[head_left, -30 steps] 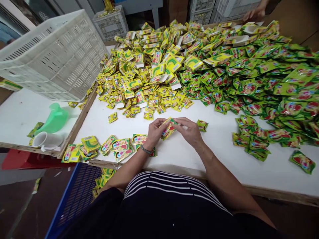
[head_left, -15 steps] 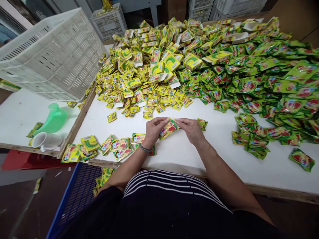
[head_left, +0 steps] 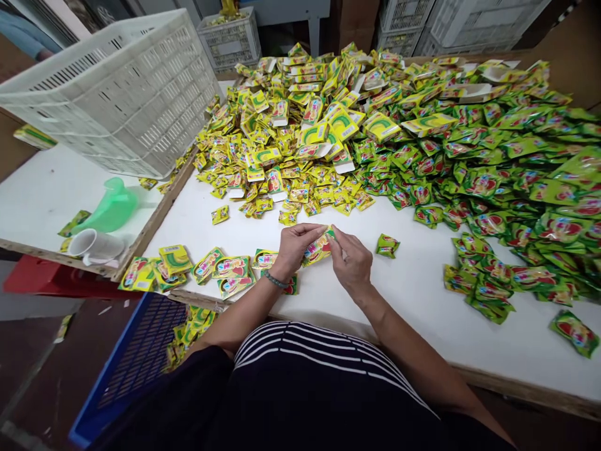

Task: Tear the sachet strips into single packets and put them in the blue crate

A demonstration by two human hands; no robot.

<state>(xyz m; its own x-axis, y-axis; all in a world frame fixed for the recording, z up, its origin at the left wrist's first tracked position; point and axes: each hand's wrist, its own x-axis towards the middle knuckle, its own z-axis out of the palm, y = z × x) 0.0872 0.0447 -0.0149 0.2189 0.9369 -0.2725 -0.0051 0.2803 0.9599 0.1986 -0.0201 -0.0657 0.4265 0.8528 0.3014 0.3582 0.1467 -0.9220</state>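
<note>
A small yellow-and-green printed candy box (head_left: 318, 248) is held between both hands above the white table (head_left: 338, 300). My left hand (head_left: 295, 250) grips its left side, thumb and fingers closed on it. Pinched at the box's upper right end is my right hand (head_left: 352, 258), its fingertips partly hiding that end. Several similar boxes (head_left: 230, 267) lie flat to the left of my left wrist. One green sachet (head_left: 387, 245) rests just right of my right hand. Beyond the hands spreads a heap of yellow boxes and small yellow sachets (head_left: 300, 169).
Many green sachets (head_left: 483, 181) are piled at the right. At the left stand a white plastic crate (head_left: 141, 106), a green scoop (head_left: 113, 207) and a white mug (head_left: 96, 245), behind a wooden strip (head_left: 159, 213). Below the table edge is a blue basket (head_left: 117, 363) holding yellow packs.
My right hand has turned and closed in toward the box, its fingers now more curled at the upper end. The left hand keeps its hold. The view has shifted slightly.
</note>
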